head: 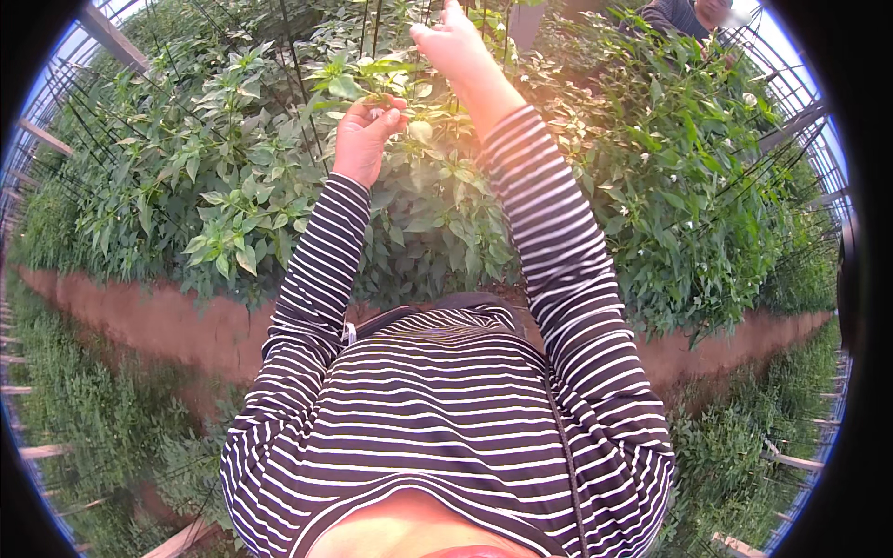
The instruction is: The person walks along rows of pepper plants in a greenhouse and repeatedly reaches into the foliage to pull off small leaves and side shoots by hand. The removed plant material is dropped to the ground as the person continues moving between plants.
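Observation:
My left hand pinches a leafy shoot between thumb and fingers. A small white flower shows right at those fingertips. Higher and to the right, my right hand reaches up among dark support strings, its thumb pointing left. The top edge of the view cuts off some of its fingers, so whether it holds anything cannot be told. Both hands are over a dense row of pepper-like plants with broad green leaves.
Another person is among the plants at the upper right. Brown soil paths run along the row, with more plants behind me. Dark strings rise through the foliage, and a greenhouse frame with wooden posts stands at the sides.

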### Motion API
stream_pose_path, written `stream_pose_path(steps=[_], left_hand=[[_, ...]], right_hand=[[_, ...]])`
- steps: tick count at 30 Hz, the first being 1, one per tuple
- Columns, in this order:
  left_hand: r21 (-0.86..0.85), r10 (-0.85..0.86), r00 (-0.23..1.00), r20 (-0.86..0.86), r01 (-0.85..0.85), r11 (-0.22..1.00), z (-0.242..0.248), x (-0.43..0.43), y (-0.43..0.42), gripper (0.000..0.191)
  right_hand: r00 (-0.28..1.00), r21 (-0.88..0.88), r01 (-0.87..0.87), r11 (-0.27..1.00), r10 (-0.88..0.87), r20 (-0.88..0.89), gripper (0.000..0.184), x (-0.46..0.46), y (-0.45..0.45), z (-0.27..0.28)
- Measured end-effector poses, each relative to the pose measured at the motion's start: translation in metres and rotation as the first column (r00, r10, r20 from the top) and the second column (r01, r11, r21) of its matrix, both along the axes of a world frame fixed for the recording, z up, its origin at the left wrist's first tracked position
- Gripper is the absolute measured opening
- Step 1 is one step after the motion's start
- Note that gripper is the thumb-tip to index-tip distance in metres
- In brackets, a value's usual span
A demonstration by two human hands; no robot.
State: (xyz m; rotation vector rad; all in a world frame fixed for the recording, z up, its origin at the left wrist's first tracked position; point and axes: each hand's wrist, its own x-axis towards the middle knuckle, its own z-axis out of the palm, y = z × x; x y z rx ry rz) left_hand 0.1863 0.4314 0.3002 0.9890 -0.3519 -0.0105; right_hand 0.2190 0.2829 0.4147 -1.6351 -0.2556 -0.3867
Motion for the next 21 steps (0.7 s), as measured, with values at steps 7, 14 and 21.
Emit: stream_pose_path(steps=[7, 14, 21], left_hand=[[0.069, 0.084, 0.996, 0.030, -0.086, 0.994, 0.011, 0.024, -0.011, 0.020], [0.060, 0.143, 0.990, 0.016, -0.144, 0.988, 0.018, 0.029, -0.031, 0.020], [0.234, 0.259, 0.966, 0.007, -0.253, 0.939, 0.031, 0.046, -0.042, 0.010]], right_hand=[[0.984, -0.225, -0.079, 0.971, 0.039, -0.176, 0.026, 0.020, -0.033, -0.014], [0.971, -0.447, -0.019, 0.894, -0.091, -0.221, 0.021, 0.004, -0.043, -0.007], [0.998, -0.603, -0.056, 0.796, 0.032, -0.051, 0.019, 0.000, -0.045, -0.009]])
